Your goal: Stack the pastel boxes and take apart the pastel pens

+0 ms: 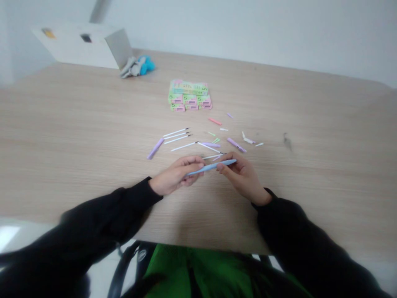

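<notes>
A slim light-blue pen [211, 166] is held between my two hands, slightly raised at its right end. My left hand [181, 173] is closed around its left end. The thumb and fingers of my right hand [240, 176] pinch the right end. Just beyond my hands, several white pen refills [176, 135] with dark tips lie on the table. Purple pen barrels [155, 148] lie to the left of the refills and another purple barrel [236, 145] to the right. Small green pieces [214, 140] and white pieces [247, 140] are scattered between and beside them.
Small green-and-pink boxes [190, 97] are stacked farther back on the wooden table [93, 124]. A red piece [215, 121] lies before them. At the back left are a white box [83, 45] and a crumpled grey-and-blue glove-like bundle [138, 66]. The table's near edge is close to my body.
</notes>
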The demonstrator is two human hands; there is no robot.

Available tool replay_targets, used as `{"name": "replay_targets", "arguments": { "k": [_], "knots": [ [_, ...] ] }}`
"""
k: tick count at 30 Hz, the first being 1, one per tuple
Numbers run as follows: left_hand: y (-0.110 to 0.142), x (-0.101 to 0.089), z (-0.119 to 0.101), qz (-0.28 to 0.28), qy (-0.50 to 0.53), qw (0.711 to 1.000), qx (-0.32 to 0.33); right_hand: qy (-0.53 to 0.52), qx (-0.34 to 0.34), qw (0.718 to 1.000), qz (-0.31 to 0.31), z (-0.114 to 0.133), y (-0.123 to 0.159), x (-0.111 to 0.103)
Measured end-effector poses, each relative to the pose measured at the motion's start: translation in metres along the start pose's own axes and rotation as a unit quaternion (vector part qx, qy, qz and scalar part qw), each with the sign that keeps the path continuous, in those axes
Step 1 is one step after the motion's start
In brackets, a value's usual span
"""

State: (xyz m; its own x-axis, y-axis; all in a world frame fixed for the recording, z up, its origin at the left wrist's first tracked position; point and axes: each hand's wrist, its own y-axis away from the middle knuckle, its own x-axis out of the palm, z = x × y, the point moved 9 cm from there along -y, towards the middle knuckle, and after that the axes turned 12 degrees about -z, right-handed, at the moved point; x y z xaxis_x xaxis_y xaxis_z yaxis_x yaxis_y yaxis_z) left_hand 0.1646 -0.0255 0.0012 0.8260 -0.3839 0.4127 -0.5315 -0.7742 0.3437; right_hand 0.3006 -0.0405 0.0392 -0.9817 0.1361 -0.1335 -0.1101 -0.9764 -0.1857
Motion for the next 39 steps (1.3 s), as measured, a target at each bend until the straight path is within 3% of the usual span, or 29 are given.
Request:
{"name": "replay_targets", "arguments": {
  "k": [4,11,16,23,27,29,34,39],
  "knots": [
    [0.007,0.004,0.008,0.037,-0.001,0.997,-0.070,-0.003,-0.013,1.000,0.000,0.006,0.002,0.001],
    [0.005,-0.004,-0.009,-0.046,-0.068,0.995,0.058,-0.014,-0.012,1.000,-0.002,0.008,0.003,0.000],
    [0.006,0.002,-0.001,-0.016,-0.071,0.997,0.013,0.005,-0.017,1.000,0.004,0.012,0.004,0.001],
    [0.002,-0.010,-0.013,-0.066,-0.111,0.988,0.082,0.012,-0.030,0.999,0.007,0.014,0.006,0.002],
    [0.002,0.000,0.000,0.021,-0.091,0.996,0.004,0.011,-0.024,1.000,0.007,0.013,0.006,0.002],
    [0.006,0.006,0.004,0.056,-0.112,0.992,-0.003,0.004,-0.015,1.000,0.015,0.012,0.006,0.004],
    [0.006,0.001,-0.011,0.000,-0.156,0.984,0.089,-0.002,-0.008,1.000,0.004,0.010,0.004,0.002],
    [0.007,0.006,-0.001,0.040,-0.130,0.990,0.025,-0.002,-0.008,1.000,0.007,0.010,0.004,0.002]
  ]
}}
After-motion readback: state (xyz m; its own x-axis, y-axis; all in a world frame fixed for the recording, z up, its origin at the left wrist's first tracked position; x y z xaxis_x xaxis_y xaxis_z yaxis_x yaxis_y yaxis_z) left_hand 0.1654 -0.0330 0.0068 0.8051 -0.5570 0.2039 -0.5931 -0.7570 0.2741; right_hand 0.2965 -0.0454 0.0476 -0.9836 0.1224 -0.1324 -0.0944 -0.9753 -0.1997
